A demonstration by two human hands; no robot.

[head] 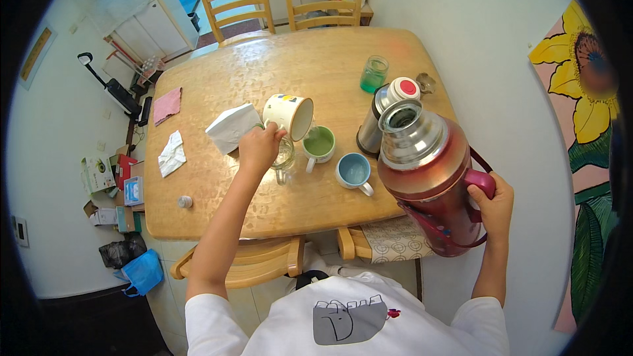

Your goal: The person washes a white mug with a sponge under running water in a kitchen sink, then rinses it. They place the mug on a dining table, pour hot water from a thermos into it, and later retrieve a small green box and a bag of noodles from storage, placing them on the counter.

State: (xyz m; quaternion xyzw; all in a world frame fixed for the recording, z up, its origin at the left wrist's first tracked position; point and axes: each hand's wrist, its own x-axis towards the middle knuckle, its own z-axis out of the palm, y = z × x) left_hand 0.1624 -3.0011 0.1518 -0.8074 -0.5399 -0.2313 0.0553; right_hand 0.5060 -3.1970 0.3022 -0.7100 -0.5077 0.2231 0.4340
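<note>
My left hand (260,148) grips the handle of a cream mug (283,110) with a painted pattern. The mug is tipped to the right, and what looks like clear liquid runs from its rim into a green mug (319,146). Beneath my left hand stands a clear glass mug (283,154), partly covered by it. A light-blue mug (353,170) with a white handle sits right of the green one. My right hand (497,202) holds a large red vacuum flask (428,178) by its side handle; its metal mouth is uncovered and it leans slightly.
Behind the red flask stands a steel thermos (368,131) with a white and red cap. A green-tinted glass jar (374,75), napkins (232,128), a pink cloth (167,106) and a small white bottle (185,201) are on the wooden table (316,62). Chairs (242,254) border it; a wall flanks the right.
</note>
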